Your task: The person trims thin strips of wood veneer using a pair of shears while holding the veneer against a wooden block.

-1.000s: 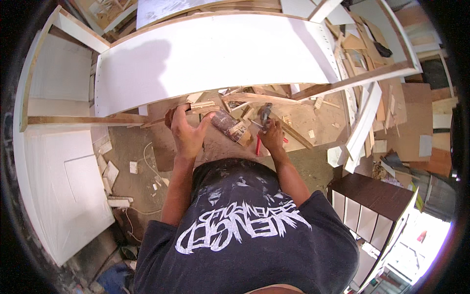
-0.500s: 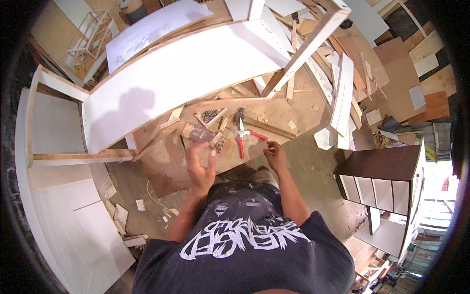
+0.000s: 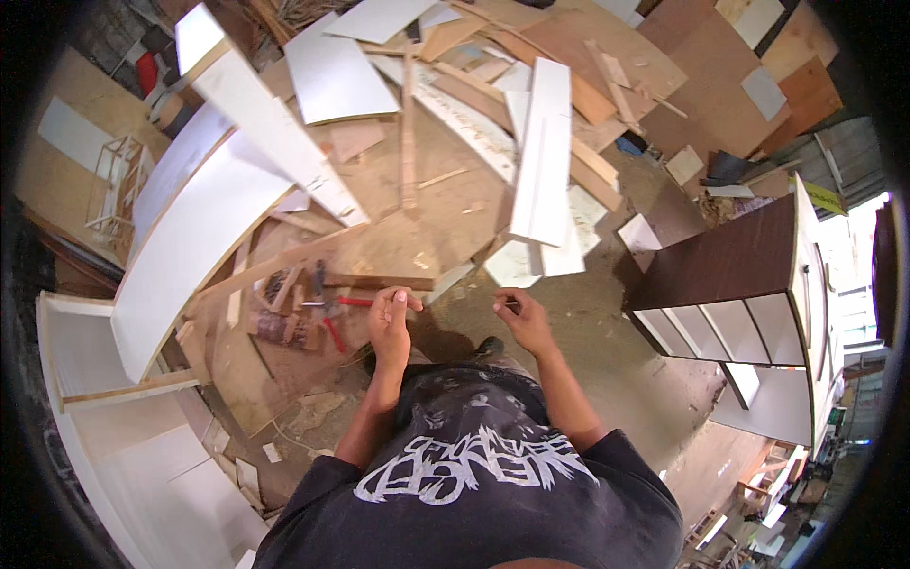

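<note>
My left hand (image 3: 390,321) is raised in front of me, its fingers loosely bent and nothing visible in them. Just to its left, red-handled pliers (image 3: 334,334) lie on a brown board (image 3: 248,384); one handle reaches close behind the hand. To the right, my right hand (image 3: 527,324) hangs over the floor, fingers curled toward the thumb. A small dark patch shows between those fingers; whether it is an object or shadow is unclear. Beyond the pliers are a dark-headed tool (image 3: 319,275) and a wood strip (image 3: 384,282).
White curved panels (image 3: 194,242) and an upright white post (image 3: 275,123) stand at the left. Long white boards (image 3: 542,152) and wood scraps lie ahead. A dark brown cabinet (image 3: 716,251) with white compartments stands at the right. A white frame (image 3: 90,341) is at far left.
My view has swung right, so panels and pliers now appear farther left. My left hand's spread fingers have drawn closer together. The right hand stays curled.
</note>
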`<state>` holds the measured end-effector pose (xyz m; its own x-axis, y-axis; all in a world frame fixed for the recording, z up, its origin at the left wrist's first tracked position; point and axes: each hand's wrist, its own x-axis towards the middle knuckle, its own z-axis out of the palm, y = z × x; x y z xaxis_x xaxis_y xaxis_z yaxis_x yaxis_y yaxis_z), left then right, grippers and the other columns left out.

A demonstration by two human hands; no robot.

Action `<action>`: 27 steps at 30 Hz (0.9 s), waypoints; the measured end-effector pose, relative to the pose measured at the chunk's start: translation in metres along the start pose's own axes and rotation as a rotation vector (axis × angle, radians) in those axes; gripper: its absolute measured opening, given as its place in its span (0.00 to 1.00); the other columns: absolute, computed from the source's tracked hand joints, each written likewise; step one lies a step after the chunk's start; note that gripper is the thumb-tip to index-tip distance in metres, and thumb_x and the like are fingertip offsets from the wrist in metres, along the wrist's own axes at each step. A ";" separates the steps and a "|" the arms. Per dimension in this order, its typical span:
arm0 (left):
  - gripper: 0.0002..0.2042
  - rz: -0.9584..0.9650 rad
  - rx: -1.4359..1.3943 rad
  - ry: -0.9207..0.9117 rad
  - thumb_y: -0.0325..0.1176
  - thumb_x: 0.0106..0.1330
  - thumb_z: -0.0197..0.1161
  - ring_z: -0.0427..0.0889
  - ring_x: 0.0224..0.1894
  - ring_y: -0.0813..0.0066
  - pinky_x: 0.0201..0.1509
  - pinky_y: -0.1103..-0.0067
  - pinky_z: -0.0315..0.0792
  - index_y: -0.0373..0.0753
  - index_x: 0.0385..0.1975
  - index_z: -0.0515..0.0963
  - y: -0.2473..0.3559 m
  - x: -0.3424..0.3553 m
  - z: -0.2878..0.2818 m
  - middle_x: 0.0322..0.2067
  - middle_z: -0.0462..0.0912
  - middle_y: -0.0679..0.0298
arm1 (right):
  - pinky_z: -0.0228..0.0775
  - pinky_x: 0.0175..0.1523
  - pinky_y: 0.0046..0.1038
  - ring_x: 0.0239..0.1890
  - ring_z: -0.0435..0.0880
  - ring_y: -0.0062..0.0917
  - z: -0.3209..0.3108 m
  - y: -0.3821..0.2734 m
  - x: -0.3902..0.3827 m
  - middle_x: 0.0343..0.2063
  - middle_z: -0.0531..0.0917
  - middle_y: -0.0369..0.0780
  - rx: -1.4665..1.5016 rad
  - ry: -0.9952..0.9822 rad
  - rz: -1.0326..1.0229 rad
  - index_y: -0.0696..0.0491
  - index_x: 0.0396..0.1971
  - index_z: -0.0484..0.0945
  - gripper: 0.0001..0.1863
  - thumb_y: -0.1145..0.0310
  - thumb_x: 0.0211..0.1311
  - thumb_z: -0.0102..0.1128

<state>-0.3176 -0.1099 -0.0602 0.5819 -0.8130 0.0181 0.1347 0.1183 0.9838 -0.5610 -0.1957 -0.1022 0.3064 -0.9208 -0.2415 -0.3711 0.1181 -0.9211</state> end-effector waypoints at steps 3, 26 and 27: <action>0.10 -0.087 -0.063 -0.050 0.33 0.77 0.58 0.82 0.34 0.75 0.44 0.76 0.76 0.31 0.43 0.77 -0.001 0.006 0.049 0.30 0.83 0.61 | 0.76 0.47 0.27 0.40 0.85 0.22 -0.040 0.012 0.018 0.35 0.86 0.38 -0.004 0.023 -0.042 0.57 0.49 0.82 0.15 0.67 0.66 0.66; 0.10 -0.188 -0.021 -0.120 0.31 0.75 0.59 0.82 0.33 0.76 0.41 0.78 0.77 0.29 0.42 0.78 -0.109 0.117 0.268 0.32 0.84 0.59 | 0.78 0.51 0.29 0.46 0.87 0.30 -0.206 0.058 0.207 0.50 0.82 0.45 -0.158 0.122 0.098 0.56 0.58 0.76 0.25 0.64 0.63 0.67; 0.10 -0.184 -0.004 -0.118 0.31 0.75 0.59 0.82 0.33 0.76 0.41 0.78 0.77 0.29 0.42 0.78 -0.113 0.114 0.271 0.32 0.84 0.59 | 0.78 0.51 0.28 0.45 0.87 0.28 -0.210 0.059 0.214 0.49 0.83 0.43 -0.124 0.026 0.087 0.56 0.59 0.76 0.25 0.63 0.64 0.67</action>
<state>-0.4837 -0.3704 -0.1207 0.4491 -0.8823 -0.1407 0.2335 -0.0361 0.9717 -0.7014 -0.4645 -0.1438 0.2467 -0.9185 -0.3091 -0.5012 0.1520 -0.8519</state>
